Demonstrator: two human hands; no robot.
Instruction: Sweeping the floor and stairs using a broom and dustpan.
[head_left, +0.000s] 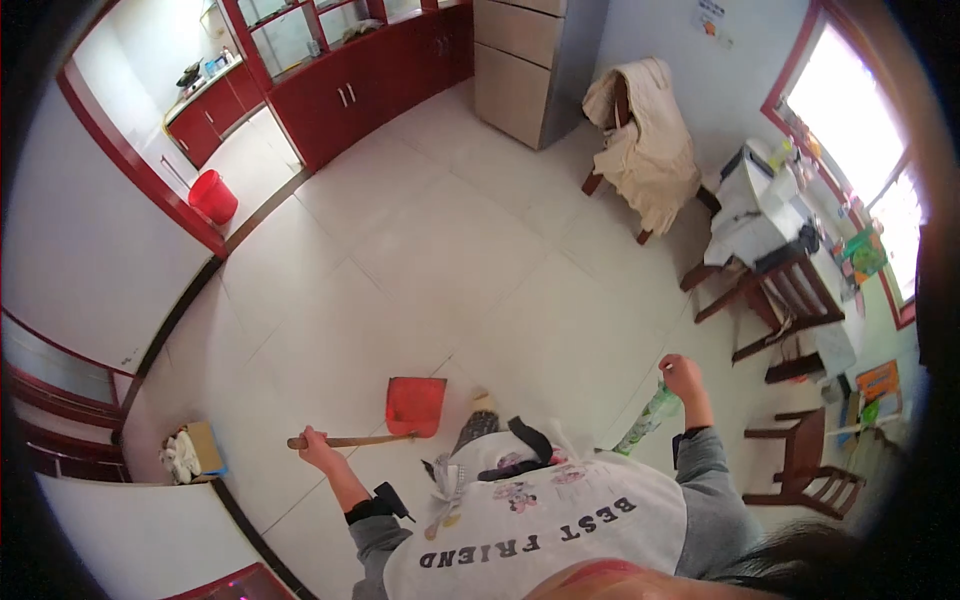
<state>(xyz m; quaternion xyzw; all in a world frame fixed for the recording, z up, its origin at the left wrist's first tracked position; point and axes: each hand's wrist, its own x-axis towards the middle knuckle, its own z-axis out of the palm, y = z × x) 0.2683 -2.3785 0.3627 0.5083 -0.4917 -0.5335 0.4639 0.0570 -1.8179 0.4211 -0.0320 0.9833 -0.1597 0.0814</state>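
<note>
My left hand (318, 448) grips the wooden handle (364, 442) of a red dustpan (416, 405), low at the left of my body. The pan lies over the tiled floor in front of my feet; whether it touches the tiles I cannot tell. Out to the right, my right hand (681, 376) is closed on the top of a stick-like thing wrapped in green and white patterned plastic (651, 420). Its lower end is hidden behind my body. A white apron (555, 517) with printed letters covers my front, and one shoe (482, 401) shows below it.
A cloth-draped chair (649, 142) stands by the refrigerator (517, 67). Along the right wall are a cluttered table (757, 191) and wooden chairs (802, 292). A red bucket (214, 196) is at the kitchen doorway, and a cardboard box (205, 448) sits at lower left.
</note>
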